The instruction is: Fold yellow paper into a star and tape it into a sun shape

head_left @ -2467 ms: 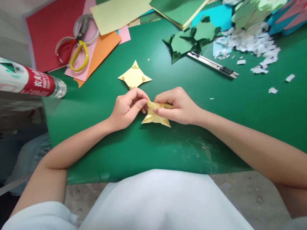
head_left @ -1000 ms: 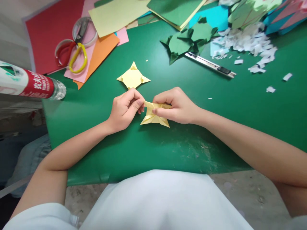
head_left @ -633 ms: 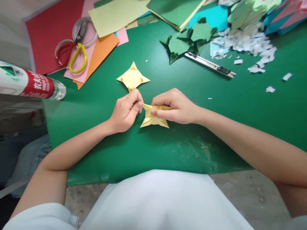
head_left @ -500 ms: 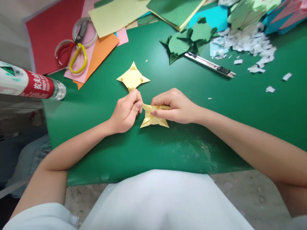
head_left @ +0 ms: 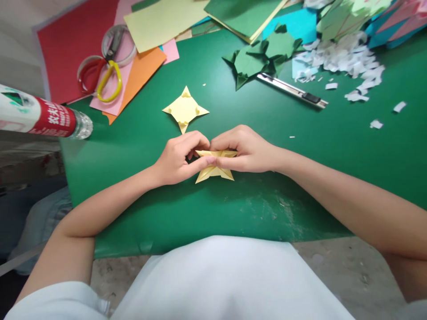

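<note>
A folded yellow paper star (head_left: 215, 172) with pointed corners is held just above the green table, its creased side facing me. My left hand (head_left: 180, 158) pinches it from the left, thumb on the near face and fingers behind. From the right, my right hand (head_left: 245, 149) grips it the same way, and the two thumb tips nearly meet at its middle. Beyond my left hand lies a second yellow paper star (head_left: 185, 109), flat, with small curled bits at its corners. The fingertips behind the held star are partly hidden.
Scissors (head_left: 110, 66) rest on coloured paper sheets (head_left: 78, 44) at the back left, near a water bottle (head_left: 55, 118). Folded green paper pieces (head_left: 250, 62) and a utility knife (head_left: 292, 91) lie at back right. White paper scraps (head_left: 356, 58) are heaped beyond.
My left hand has shifted slightly right and opened from a curled pinch at the star's corner to hold its body with the thumb across it. My right hand keeps its grip.
</note>
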